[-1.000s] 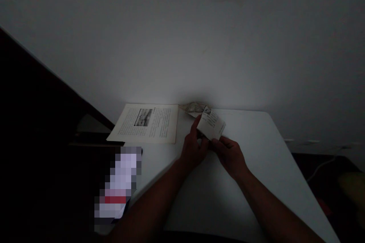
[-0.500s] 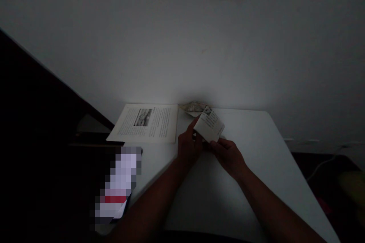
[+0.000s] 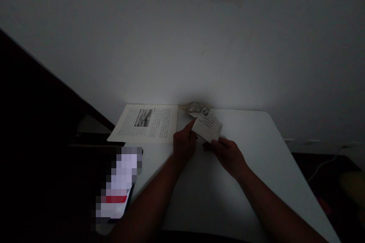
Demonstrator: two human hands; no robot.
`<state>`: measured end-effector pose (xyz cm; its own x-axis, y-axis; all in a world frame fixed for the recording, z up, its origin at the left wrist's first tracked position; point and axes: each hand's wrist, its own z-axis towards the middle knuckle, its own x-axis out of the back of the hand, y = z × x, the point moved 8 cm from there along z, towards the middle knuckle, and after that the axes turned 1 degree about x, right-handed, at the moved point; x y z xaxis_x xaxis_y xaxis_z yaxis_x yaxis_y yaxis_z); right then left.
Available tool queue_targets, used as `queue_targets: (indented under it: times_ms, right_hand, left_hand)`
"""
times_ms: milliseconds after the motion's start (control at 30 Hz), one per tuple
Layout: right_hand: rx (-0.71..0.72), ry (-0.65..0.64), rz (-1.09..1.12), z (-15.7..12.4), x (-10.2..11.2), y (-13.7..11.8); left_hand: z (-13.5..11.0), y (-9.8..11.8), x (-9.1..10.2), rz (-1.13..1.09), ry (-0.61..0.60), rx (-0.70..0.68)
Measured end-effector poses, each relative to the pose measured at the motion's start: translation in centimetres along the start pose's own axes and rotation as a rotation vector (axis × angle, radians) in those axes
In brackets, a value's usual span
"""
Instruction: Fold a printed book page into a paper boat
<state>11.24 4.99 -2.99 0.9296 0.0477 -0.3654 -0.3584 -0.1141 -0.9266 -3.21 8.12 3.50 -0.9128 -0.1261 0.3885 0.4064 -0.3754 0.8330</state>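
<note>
A folded piece of printed paper point(image 3: 207, 124), with lines of text and a small dark picture, is held tilted above the table. My left hand point(image 3: 184, 142) is closed on its left edge, thumb and finger pinching near the corner. At the paper's lower right corner my right hand point(image 3: 228, 153) pinches it, other fingers curled beneath. Just behind the held paper a crumpled or folded paper piece point(image 3: 194, 107) lies against the wall, partly hidden by it. To the left of my hands a flat printed page point(image 3: 164, 121) with a picture lies on the table.
The white table point(image 3: 253, 136) stands against a pale wall point(image 3: 182, 45). A lit phone point(image 3: 122, 178), its screen blurred out, lies at the left table edge beside my left forearm. A cable point(image 3: 322, 167) shows beyond the right edge. The far left is dark.
My left hand has shifted slightly left and its grip along the paper has changed. The folded paper has tilted a little and moved slightly left. My right hand has barely moved.
</note>
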Motion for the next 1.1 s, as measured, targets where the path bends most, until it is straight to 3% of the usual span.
queue_targets:
  times_ms: [233,433,700,767,900,967,1100]
  right_hand:
    - [0.104,0.067,-0.173,0.1,1.2,-1.0]
    - [0.181,0.138,-0.440,-0.2,2.0,-2.9]
    - [0.334,0.091,-0.765,-0.8,0.6,-4.2]
    - [0.416,0.049,-0.834,-1.1,-0.2,-4.8]
    - [0.480,-0.020,-0.899,-1.5,-1.2,-5.1]
    - [0.469,0.023,-0.884,-1.5,-0.8,-5.1]
    - [0.418,0.213,-0.747,-1.5,0.8,-5.0]
  left_hand:
    - [0.0,-0.2,-0.5,-0.154,-0.086,0.049]
    - [0.1,-1.4,-3.5,-0.695,-0.441,0.164]
    - [0.0,-2.3,-4.2,-1.080,-0.589,0.438]
    - [0.0,-3.1,-4.0,-1.051,-0.535,0.511]
    - [-0.3,-5.6,-3.7,-0.790,-0.384,0.661]
    - [-0.5,-5.8,-3.8,-0.758,-0.346,0.685]
    - [-0.7,-4.9,-4.4,-0.898,-0.287,0.694]
